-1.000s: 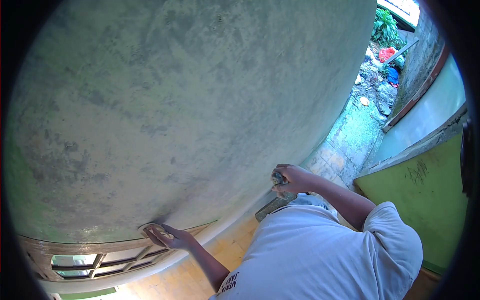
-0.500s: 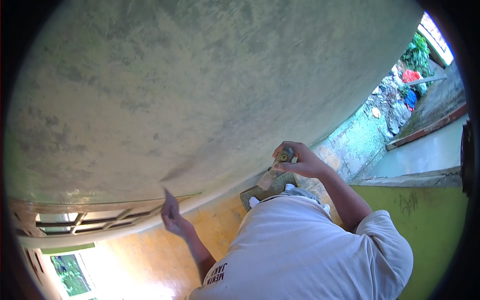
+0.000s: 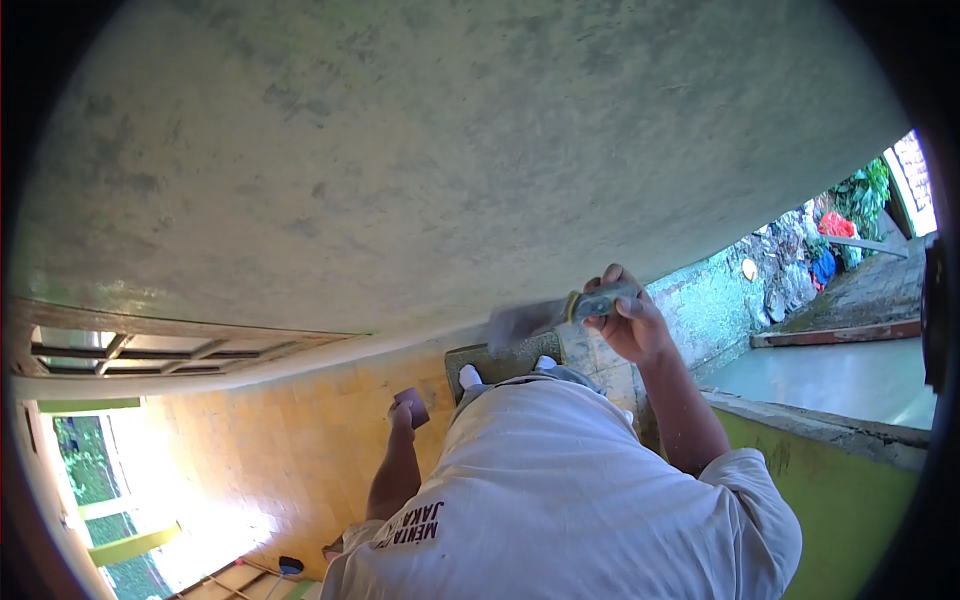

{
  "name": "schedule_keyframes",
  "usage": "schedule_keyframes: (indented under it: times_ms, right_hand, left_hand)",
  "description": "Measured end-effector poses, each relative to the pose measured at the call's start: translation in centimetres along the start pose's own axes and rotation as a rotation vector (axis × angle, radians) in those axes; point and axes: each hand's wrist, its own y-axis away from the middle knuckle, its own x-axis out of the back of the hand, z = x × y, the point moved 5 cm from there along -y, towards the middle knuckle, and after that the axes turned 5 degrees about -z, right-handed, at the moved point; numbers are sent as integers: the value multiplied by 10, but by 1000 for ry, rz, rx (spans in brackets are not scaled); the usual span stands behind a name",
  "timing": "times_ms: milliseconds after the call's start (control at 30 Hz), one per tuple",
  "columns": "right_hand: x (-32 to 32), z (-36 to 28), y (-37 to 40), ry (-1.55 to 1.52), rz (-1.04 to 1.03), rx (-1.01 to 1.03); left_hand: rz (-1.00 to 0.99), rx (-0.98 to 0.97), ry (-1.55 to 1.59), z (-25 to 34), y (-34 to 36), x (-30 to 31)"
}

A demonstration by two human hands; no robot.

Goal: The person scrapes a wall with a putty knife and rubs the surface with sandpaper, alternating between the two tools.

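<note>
Head view, looking down along a wall.

Right hand (image 3: 628,325): closed in a full fist round the handle of a scraper (image 3: 597,299), fingers wrapped over the top, no gap visible. The blade is pointed left and held at the plastered wall (image 3: 450,160), low on it and near its bottom edge. The blade is smeared by motion blur, so contact with the plaster cannot be confirmed.

Left hand (image 3: 402,418): held low, off the wall and in front of the white T-shirt (image 3: 600,480). The fingers are pinched shut on a small brown piece (image 3: 413,403), which is folded or curled. Its material cannot be told.

Surroundings noted:
- The wall is grey-green, blotched and bare, and most of the view is filled by it.
- A wooden window frame (image 3: 150,345) is seen at the left, just under the wall's lower edge.
- A yellow tiled floor (image 3: 290,440) is seen below, brightly lit toward the left.
- A dark block (image 3: 505,355) is seen at the foot of the wall, between the two hands. Two white tips are seen at its near edge; whether socks or shoes cannot be told.
- A low green wall (image 3: 850,500) is seen at the right, beside the right arm.
- Rubble with red and blue cloth (image 3: 820,250) and green plants (image 3: 868,195) are seen far off at the right edge.
</note>
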Motion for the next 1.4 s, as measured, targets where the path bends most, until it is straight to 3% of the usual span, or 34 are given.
schedule_keyframes:
  times_ms: [33, 167, 233, 367, 500, 567, 767, 933, 1033, 1167, 1400]
  right_hand:
    - [-2, 3, 4, 3, -1, -13]
    - [-12, 23, 16, -44, -22, -180]
    - [-10, 32, 17, 241, 3, -275]
    - [2, 44, 15, 323, 231, -215]
    - [5, 51, 9, 558, 301, -103]
    - [10, 56, 7, 657, 209, -52]
    - [39, 60, -1, 714, 385, -126]
    - [105, 74, 1, 824, 431, -150]
    - [122, 83, 0, 822, 417, -141]
    - [128, 101, -8, 812, 409, -144]
    - [116, 116, -15, 789, 393, -120]
  left_hand:
    - [111, 75, -3, -13, 3, 10]
    - [35, 63, 15, -28, 9, 27]
    - [5, 17, -4, -30, 6, 29]
    - [105, -2, -22, -23, 4, 23]
    - [-27, -172, -57, 20, 29, -20]
    - [-87, -234, -103, 39, 42, -41]
    - [-347, -411, -147, 88, 73, -104]
    - [-511, -652, -281, 140, 97, -149]
    - [-646, -618, -214, 179, 125, -171]
    - [-642, -839, -389, 242, 163, -190]
    - [-548, -1030, -434, 310, 193, -208]
